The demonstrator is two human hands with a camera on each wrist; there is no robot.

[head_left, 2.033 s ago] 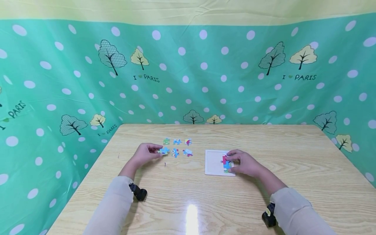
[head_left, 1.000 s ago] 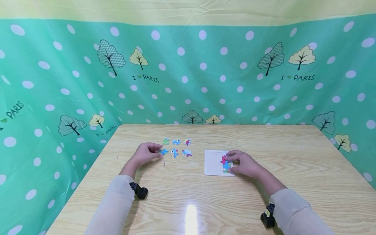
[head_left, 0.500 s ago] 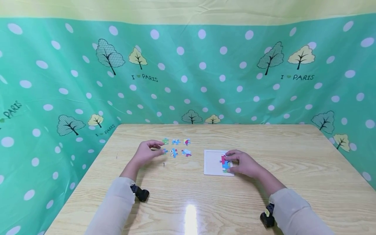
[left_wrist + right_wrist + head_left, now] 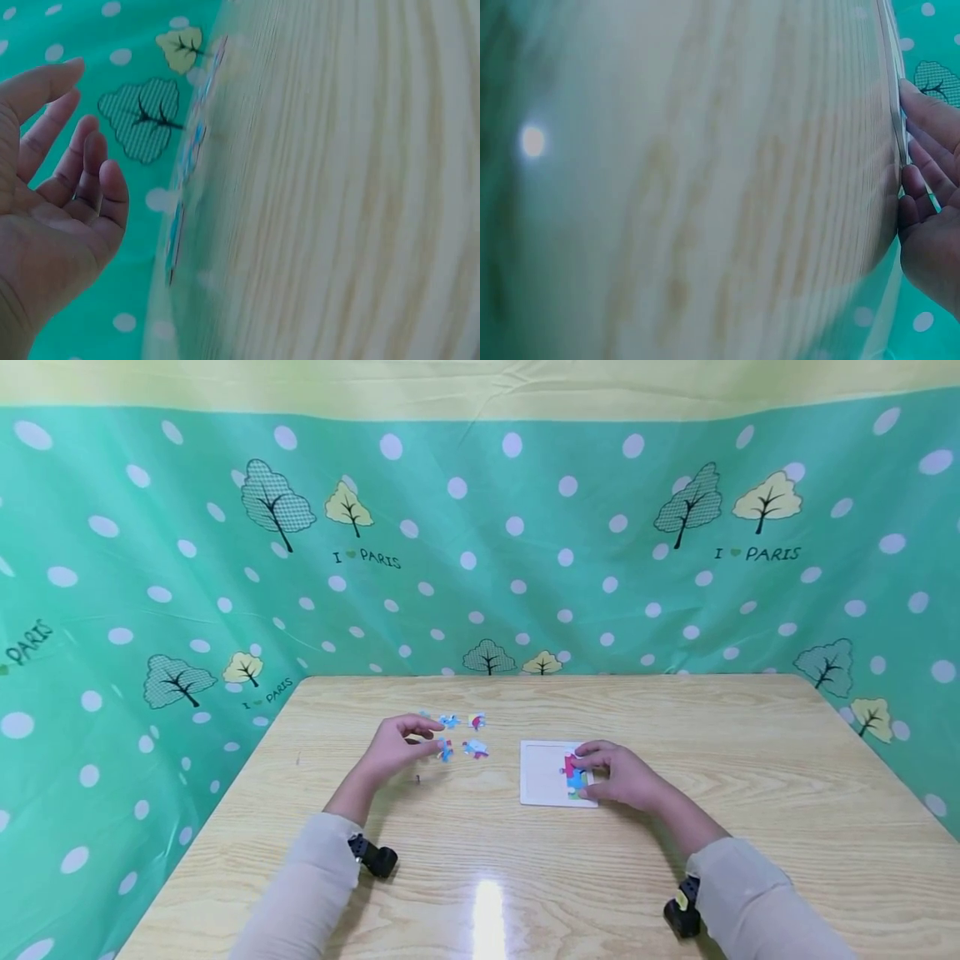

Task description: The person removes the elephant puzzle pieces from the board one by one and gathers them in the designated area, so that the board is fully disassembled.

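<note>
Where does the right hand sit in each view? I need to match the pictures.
Head: right hand right of center, at the right side of the white tray.
Left wrist: not in it.
Right wrist: at the right edge, its fingers in view.
Shared landmark: the green dotted curtain, in all three.

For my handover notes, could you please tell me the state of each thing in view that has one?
White tray: flat on the table, partly filled.
Placed puzzle pieces: along the tray's right side, partly covered by the right hand.
Loose puzzle pieces: flat, apart, some partly hidden by the left hand.
Left hand: fingers loosely bent, holding nothing.
Right hand: fingers resting at the tray's right side.
Curtain: hanging, creased.
</note>
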